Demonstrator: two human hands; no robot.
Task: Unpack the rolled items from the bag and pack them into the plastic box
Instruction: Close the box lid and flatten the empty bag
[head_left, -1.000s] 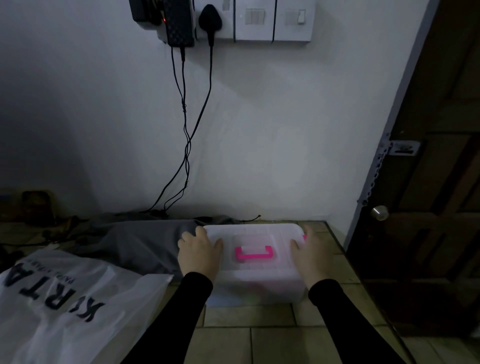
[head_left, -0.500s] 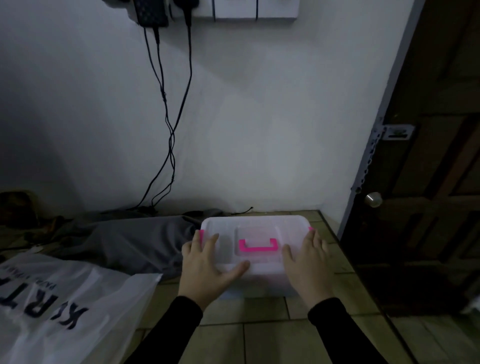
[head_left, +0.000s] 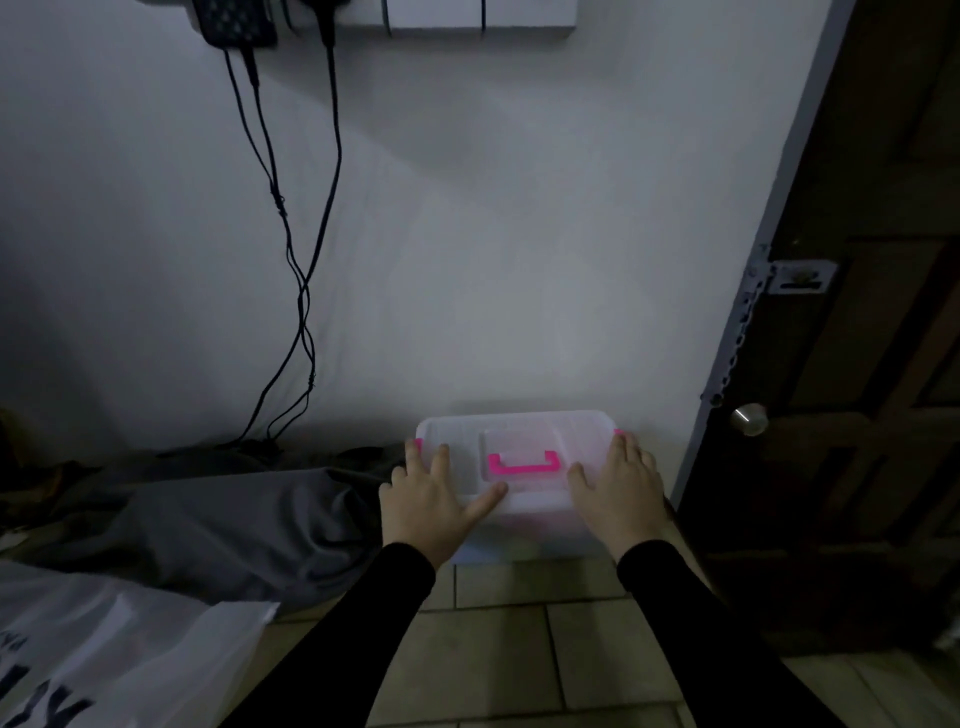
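Head view, looking down at a corner of a dim room. A translucent plastic storage box (head_left: 519, 428) stands on the tiled floor (head_left: 493, 649), its far side close against the white wall (head_left: 519, 234) and its right end near the dark wooden door (head_left: 857, 364). The lid is on the box; a pink handle (head_left: 523, 463) lies flat in a recess at the middle of the lid, and a pink latch (head_left: 417, 445) shows at the left end.

The left hand (head_left: 431, 501) rests on the left part of the lid, fingers straight and spread, thumb reaching along the near edge toward the handle. The right hand (head_left: 618, 493) rests likewise on the right part of the lid, flat and unclenched, fingertips near the right edge. Neither hand curls round anything. Both arms wear black sleeves (head_left: 363, 623).

A grey cloth bundle (head_left: 223, 519) lies just beside the box on the left; nearer the viewer lies a white plastic bag (head_left: 104, 654) with dark lettering. Black cables (head_left: 298, 270) hang down the wall from plugs at the top edge. A round metal knob (head_left: 748, 419) shows on the door.
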